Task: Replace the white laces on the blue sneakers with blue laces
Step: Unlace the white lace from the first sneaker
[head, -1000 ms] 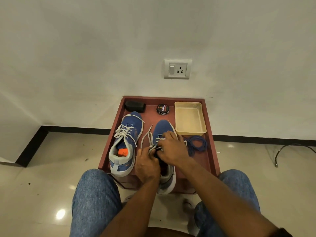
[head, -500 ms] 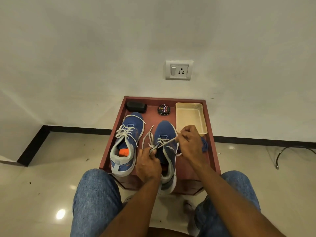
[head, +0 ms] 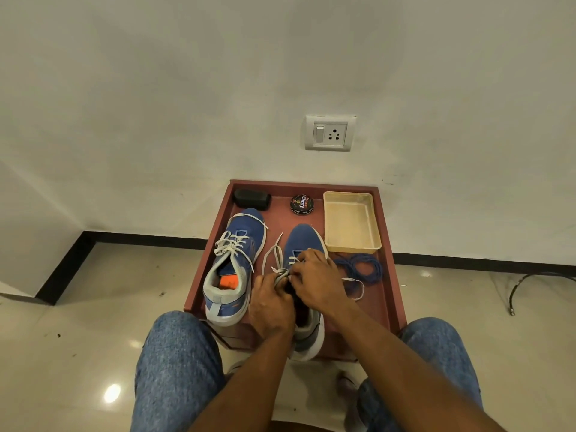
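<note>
Hands (head: 296, 291) on flat white lace (head: 274, 257), suede-like blue sneaker (head: 304, 241).

A plain room in a home, it seems: a bare white painted wall (head: 187, 88) with a white switch-and-socket plate (head: 329, 133) at upper centre, a black skirting strip (head: 140, 238) along its foot, and a glossy cream tiled floor (head: 78, 322) at lower left.
</note>
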